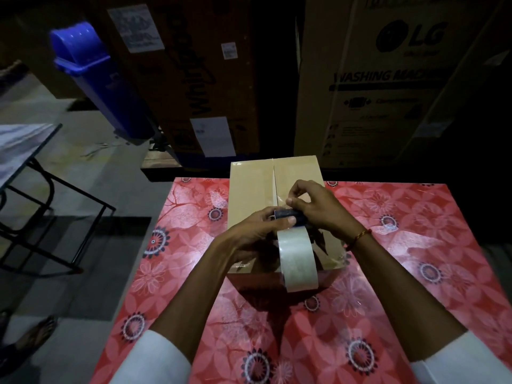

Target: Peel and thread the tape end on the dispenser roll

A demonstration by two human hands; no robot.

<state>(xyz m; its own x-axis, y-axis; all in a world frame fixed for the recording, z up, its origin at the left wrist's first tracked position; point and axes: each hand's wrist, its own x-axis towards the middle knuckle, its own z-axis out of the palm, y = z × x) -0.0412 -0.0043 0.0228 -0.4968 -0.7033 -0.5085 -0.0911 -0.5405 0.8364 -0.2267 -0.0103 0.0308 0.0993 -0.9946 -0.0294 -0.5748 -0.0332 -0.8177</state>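
A closed brown cardboard box stands on a table with a red flowered cover. Its top flaps meet in a seam down the middle. My left hand grips a dark tape dispenser that carries a big roll of clear tape, held above the near end of the box. My right hand pinches the loose end of the tape over the seam with thumb and forefinger. A red thread band sits on that wrist.
Behind the table stand tall cartons, one printed with a washing machine label and one dark carton. A blue bin leans at the back left. A folding table stands left. A sandalled foot shows at lower left.
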